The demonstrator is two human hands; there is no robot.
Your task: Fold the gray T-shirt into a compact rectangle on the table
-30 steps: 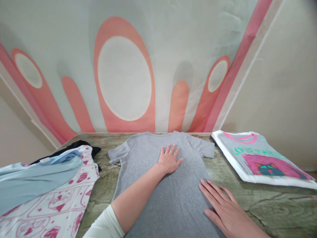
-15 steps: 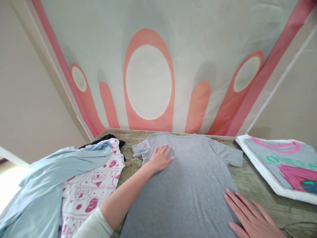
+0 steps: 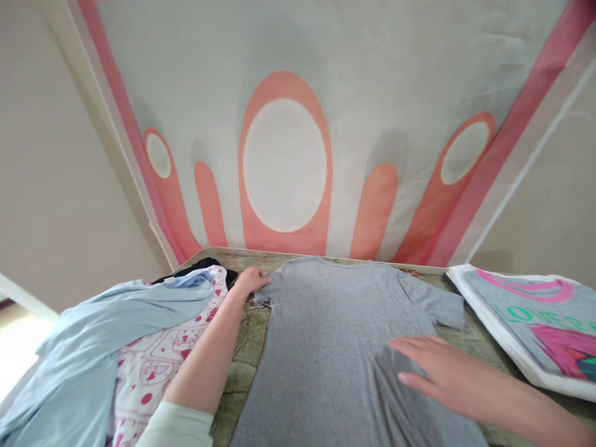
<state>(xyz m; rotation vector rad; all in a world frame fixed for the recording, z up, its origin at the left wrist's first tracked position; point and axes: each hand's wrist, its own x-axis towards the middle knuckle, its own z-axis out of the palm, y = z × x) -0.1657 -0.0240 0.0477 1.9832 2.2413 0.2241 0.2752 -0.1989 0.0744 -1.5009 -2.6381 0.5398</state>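
A grey short-sleeved T-shirt (image 3: 326, 347) lies spread on the wooden tabletop, its neckline toward the wall. My left hand (image 3: 254, 280) is at the end of its left sleeve, fingers drawn together on the cloth; the fingertips are partly hidden. Over the shirt's right side is my right hand (image 3: 428, 366), slightly blurred, with fingers stretched out and thumb apart. Folds run through the cloth just below that hand, and I cannot tell whether it touches the fabric.
At the left lie a pale blue garment (image 3: 88, 347), a white garment with pink prints (image 3: 153, 372) and a black cloth (image 3: 205, 266). A grey printed shirt (image 3: 521, 304) rests on a white padded piece (image 3: 505, 354) at the right. The decorated wall (image 3: 288, 248) borders the table's (image 3: 246, 366) back edge.
My left hand has moved from the shirt's chest out to the left sleeve, its fingers now drawn together. My right hand has moved up and inward over the shirt, where folds have formed.
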